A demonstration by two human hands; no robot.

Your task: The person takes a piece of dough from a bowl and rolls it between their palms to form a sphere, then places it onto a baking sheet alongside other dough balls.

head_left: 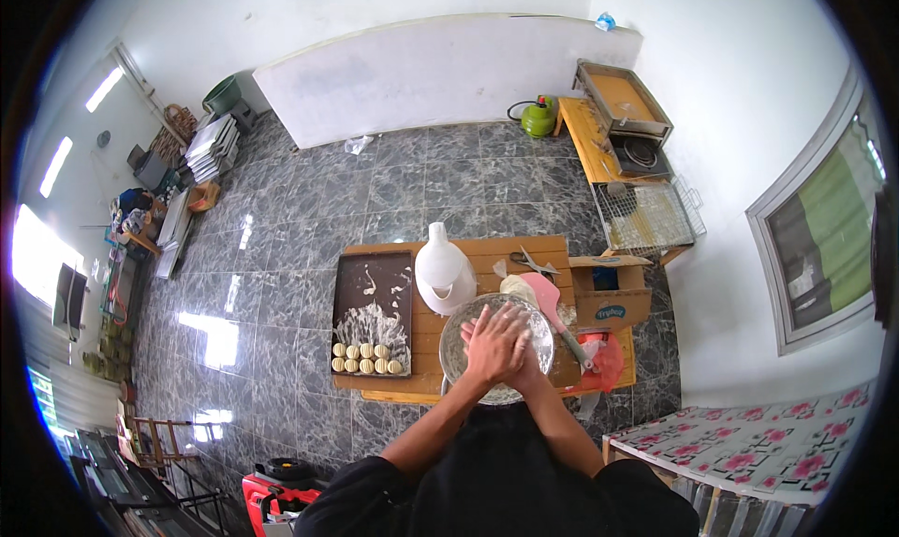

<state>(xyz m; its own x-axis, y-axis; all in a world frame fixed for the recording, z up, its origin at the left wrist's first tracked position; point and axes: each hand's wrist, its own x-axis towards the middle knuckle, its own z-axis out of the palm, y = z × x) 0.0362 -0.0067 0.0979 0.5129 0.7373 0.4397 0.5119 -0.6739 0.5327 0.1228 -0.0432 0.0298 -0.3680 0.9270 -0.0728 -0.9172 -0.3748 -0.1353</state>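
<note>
— What occupies the area just below centre?
— The left hand point(493, 344), laid against the right hand point(525, 361), above a metal bowl point(451, 337) on the wooden surface point(543, 249). Left fingers extended; right fingers largely hidden. Whether the palms enclose anything cannot be told.
— Any lettering?
— Pale script on an oval label point(611, 312), cardboard box point(592, 309), right of centre.
— Left of the bowl?
— A white jug point(442, 273); farther left, a dark tray point(351, 284) bearing ridged pale pieces point(366, 352).
</note>
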